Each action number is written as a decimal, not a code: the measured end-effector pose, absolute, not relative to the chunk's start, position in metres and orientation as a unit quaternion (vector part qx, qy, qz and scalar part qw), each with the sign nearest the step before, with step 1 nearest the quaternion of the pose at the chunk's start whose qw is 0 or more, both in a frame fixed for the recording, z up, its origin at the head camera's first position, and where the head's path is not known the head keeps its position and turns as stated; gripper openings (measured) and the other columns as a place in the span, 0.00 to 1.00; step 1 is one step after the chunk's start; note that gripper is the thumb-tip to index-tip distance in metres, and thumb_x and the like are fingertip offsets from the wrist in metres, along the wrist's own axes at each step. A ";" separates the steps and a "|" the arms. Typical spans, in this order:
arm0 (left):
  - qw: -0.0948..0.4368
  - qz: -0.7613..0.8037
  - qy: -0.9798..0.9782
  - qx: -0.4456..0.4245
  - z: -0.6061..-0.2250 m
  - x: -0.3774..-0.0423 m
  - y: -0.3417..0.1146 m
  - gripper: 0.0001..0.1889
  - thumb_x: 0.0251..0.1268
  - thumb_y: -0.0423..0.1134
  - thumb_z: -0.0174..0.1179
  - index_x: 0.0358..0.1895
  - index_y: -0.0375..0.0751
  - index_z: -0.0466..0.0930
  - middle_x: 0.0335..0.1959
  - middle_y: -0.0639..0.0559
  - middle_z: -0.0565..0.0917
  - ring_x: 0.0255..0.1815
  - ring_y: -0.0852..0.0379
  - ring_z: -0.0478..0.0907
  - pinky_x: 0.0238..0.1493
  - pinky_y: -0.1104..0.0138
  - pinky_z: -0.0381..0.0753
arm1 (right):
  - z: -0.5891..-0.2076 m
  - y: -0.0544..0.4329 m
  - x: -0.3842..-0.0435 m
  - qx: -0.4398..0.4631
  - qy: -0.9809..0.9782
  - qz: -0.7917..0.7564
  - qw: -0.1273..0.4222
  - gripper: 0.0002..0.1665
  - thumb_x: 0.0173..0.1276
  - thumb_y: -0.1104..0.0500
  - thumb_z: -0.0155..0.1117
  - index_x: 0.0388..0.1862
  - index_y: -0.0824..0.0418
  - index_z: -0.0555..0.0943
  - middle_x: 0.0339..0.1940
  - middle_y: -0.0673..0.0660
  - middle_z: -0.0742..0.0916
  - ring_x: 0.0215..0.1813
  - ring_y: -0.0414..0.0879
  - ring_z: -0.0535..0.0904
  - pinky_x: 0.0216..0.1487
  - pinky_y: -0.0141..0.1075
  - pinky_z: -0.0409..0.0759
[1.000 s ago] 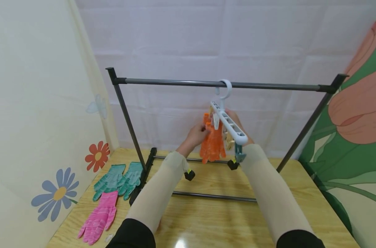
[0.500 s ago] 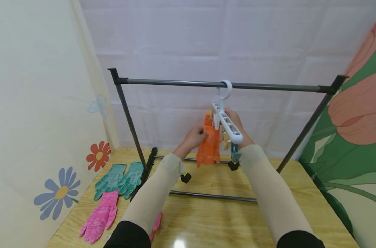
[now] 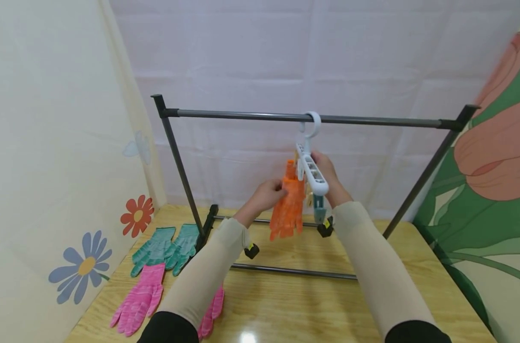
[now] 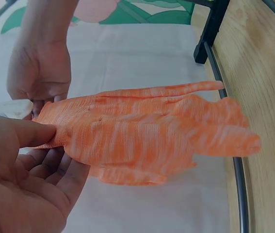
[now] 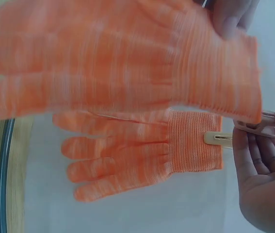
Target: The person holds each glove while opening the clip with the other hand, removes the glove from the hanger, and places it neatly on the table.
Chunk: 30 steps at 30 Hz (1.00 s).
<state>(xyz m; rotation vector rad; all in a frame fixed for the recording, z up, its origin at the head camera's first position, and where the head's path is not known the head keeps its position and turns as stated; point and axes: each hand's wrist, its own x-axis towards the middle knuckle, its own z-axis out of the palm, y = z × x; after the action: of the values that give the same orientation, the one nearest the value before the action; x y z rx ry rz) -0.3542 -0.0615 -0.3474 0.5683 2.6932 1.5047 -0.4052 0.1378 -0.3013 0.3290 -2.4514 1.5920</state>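
Observation:
My left hand (image 3: 268, 194) pinches an orange knit glove (image 4: 127, 131) near its cuff, thumb on one side and fingers behind. The glove's fingers point down toward the table. Behind it, a second orange glove (image 5: 127, 160) hangs with a beige clothespin (image 5: 218, 139) on its cuff. My right hand (image 5: 266, 179) holds another pale clothespin (image 5: 261, 125) right at the edge of the first glove's cuff. A white multi-slot hanger (image 3: 312, 169) hooks over the black rail (image 3: 243, 115), partly hiding my right hand in the head view. A blue-grey clothespin (image 3: 319, 209) hangs at its near end.
Two teal gloves (image 3: 153, 247) and a pink glove (image 3: 140, 300) lie on the wooden table (image 3: 285, 309) at left. Another pink glove (image 3: 213, 309) shows partly beyond my left sleeve. The rack's lower bars (image 3: 294, 272) cross low in front of the white cloth backdrop (image 3: 243, 57).
The hanger has turned slightly, its near end shifting left and up. My left hand and the orange glove have moved a little left and down. The second pink glove has come into view.

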 end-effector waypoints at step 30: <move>0.003 0.434 0.875 0.217 -0.347 -0.316 -0.076 0.09 0.74 0.40 0.58 0.42 0.37 0.83 0.35 0.49 0.84 0.32 0.58 0.74 0.35 0.66 0.75 | -0.300 0.143 -0.391 0.045 -0.799 0.597 0.055 0.22 0.76 0.61 0.56 0.65 0.70 0.74 0.60 0.67 0.83 0.46 0.44 0.82 0.62 0.43 0.79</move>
<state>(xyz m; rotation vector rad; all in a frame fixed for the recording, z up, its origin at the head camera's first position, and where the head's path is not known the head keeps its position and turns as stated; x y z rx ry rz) -0.3165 -0.0761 -0.3466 0.6815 2.7429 1.3597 -0.3913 0.1431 -0.3002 0.1372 -2.4260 1.8143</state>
